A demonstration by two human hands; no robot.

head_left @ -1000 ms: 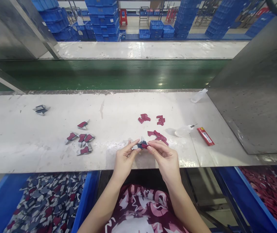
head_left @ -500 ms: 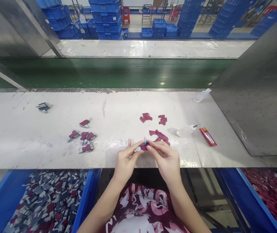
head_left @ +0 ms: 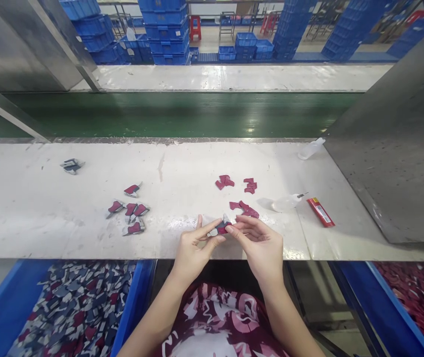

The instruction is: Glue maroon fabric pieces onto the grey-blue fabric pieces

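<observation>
Between my hands, low over the near edge of the white bench, is a small plastic-looking piece (head_left: pixel 221 227) in grey, dark blue and maroon. My left hand (head_left: pixel 192 249) pinches its grey end between thumb and fingers. At its maroon right end, the thumb and index finger of my right hand (head_left: pixel 261 247) close on the edge; the fingertips partly hide it. Just beyond my right hand lie loose maroon pieces (head_left: pixel 247 209), with two more small groups of maroon pieces (head_left: pixel 225 182) behind. To the left sits a cluster of grey, blue and maroon assembled pieces (head_left: pixel 131 210).
A clear needle-tipped bottle (head_left: pixel 286 203), a red packet (head_left: pixel 320 212) and another clear bottle (head_left: pixel 311 148) lie at right. Grey-blue pieces (head_left: pixel 72 166) rest far left. Blue bins of parts (head_left: pixel 128 302) stand below the bench. A green belt (head_left: pixel 182 115) runs behind; a metal panel (head_left: pixel 397 148) borders the right.
My right hand has shifted slightly right and its fingers have loosened a little around the piece, so more of its dark blue part shows. The whole view has shifted slightly.
</observation>
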